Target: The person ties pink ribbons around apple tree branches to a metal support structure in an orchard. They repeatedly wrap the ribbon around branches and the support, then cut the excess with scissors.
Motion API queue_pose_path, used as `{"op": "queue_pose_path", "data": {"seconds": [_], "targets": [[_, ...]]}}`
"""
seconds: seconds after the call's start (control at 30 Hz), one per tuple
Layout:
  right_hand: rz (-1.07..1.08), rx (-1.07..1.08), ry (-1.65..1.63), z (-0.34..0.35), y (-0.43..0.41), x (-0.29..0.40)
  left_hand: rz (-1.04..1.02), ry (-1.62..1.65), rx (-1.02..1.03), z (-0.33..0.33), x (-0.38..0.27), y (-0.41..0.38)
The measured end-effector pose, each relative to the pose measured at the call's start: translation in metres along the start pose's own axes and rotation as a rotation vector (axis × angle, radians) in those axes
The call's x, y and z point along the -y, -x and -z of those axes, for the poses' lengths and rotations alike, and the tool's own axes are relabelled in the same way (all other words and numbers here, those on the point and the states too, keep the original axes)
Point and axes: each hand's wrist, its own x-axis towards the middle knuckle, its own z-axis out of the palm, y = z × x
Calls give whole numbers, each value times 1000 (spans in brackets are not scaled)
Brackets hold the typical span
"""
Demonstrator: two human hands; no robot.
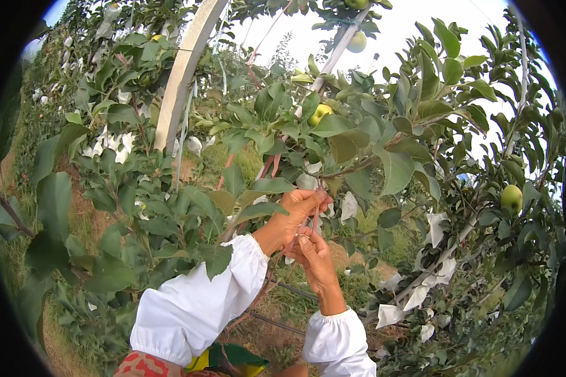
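A pinkish tie strip (316, 219) hangs from a thin apple branch (351, 169) and runs down between my hands. My left hand (296, 214) pinches it just below the branch, thumb against the fingers. Lower and slightly to the right, my right hand (317, 264) grips the strip between thumb and fingertips. Whether the strip is knotted there cannot be made out. Leaves (264, 198) partly cover the left wrist. White elastic-cuffed sleeves (207, 297) cover both forearms. Above the hands, a yellow-green apple (320, 114) sits among leaves.
A pale post (184, 70) leans at the upper left. Another green apple (511, 199) hangs at the right, near white fruit bags (417, 297). A dark hose or cable (278, 323) crosses low behind my arms. Leafy branches crowd both sides.
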Motion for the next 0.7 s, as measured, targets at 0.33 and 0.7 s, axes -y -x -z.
{"op": "queue_pose_path", "data": {"seconds": [0.33,0.7], "targets": [[21,162,186,6,77,-23,-38,-24,-41,-9,-7,-16],[892,-187,1161,-12,60,133,-55,-3,-67,-23,22,2]]}}
